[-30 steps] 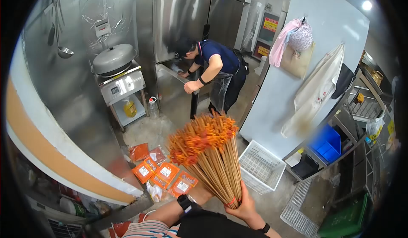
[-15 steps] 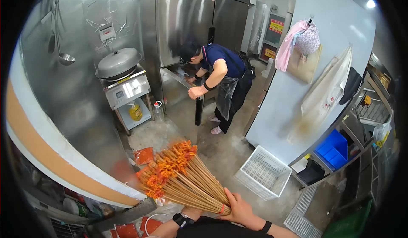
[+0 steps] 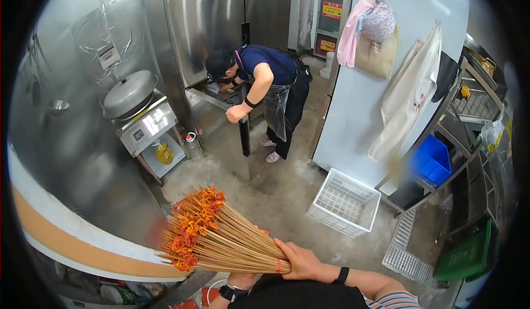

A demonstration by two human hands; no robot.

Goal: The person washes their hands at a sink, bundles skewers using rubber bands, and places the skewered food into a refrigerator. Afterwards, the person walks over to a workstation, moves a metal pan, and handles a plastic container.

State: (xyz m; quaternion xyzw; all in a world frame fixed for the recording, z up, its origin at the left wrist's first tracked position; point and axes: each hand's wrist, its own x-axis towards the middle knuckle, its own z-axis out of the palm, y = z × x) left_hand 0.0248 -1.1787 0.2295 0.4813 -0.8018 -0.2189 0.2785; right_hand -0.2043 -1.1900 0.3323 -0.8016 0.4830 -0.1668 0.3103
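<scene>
The right hand (image 3: pixel 300 262) grasped the skewers (image 3: pixel 237 236) beside their band (image 3: pixel 280 266); the left hand's grip, below, was too hidden to tell.

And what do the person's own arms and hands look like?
The left hand, partly hidden, has a black watch at its wrist. The right hand wears no glove; a narrow black wristband circles its wrist. Further up is a striped sleeve.

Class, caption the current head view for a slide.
The right hand grips a fanned skewer bundle, left hand partly hidden beneath, while a co-worker bends at an open steel cabinet.
</scene>
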